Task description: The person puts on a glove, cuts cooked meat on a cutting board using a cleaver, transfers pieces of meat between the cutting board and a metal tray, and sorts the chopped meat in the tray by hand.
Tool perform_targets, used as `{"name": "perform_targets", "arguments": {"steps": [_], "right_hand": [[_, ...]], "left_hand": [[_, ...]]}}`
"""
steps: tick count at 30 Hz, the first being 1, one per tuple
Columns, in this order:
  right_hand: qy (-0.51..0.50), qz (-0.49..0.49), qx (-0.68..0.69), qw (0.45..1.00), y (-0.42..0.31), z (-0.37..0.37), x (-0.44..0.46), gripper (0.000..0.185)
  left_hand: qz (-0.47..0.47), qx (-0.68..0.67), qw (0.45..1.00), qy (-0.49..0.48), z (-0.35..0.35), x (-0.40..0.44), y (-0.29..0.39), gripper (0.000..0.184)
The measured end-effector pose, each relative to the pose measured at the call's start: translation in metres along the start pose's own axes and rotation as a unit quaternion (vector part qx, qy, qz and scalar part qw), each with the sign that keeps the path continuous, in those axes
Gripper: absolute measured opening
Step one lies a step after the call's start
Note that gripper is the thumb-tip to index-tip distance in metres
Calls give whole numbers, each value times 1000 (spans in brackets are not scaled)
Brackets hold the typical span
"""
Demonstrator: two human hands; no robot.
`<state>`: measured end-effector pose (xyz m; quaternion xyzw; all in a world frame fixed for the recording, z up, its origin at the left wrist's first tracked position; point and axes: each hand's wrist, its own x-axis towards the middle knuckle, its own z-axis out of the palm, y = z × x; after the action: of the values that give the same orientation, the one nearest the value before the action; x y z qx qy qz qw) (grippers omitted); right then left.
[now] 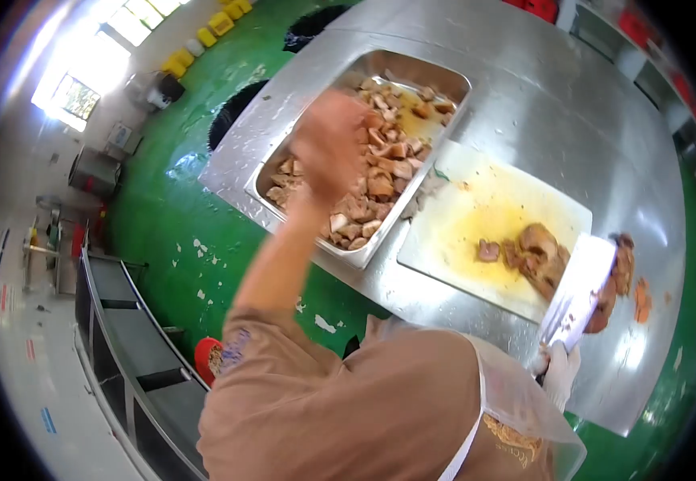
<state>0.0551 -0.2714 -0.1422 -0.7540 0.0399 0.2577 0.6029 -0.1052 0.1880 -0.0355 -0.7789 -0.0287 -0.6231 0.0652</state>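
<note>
My left hand (330,148), smeared by motion, is over the deep steel tray (432,70), above a heap of chopped meat (380,186). Whether its fingers hold anything cannot be made out. In a pale glove, my right hand (561,373) grips a cleaver (582,279) by its handle. The broad blade is tilted across the right edge of the white cutting board (516,178). Left of the blade lies a larger brown piece of cooked meat (539,252), with a small cut chunk (488,251) beside it. Yellowish juice stains the board.
Beyond the cleaver, more meat (624,264) and an orange scrap (642,300) lie on the steel table (524,96). Black-lined bins (234,116) stand along its far left side. A metal-framed rack (155,337) and a red bucket (208,359) are on the green floor at left.
</note>
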Motion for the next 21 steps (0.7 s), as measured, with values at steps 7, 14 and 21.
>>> {"name": "perform_targets", "arguments": {"steps": [7,14,21], "right_hand": [[45,-13,-23,999,-7,3,-6,22],[-10,9,-36,999,-36,27,-20,30],[0,15,-39,999,-13,10,-32,25]], "left_hand": [[-122,377,888,-231,-23,2,-220,38],[-136,-248,916,-283,95,-114,99,13],[-195,-257,879,-352,124,-171,183,21]]}}
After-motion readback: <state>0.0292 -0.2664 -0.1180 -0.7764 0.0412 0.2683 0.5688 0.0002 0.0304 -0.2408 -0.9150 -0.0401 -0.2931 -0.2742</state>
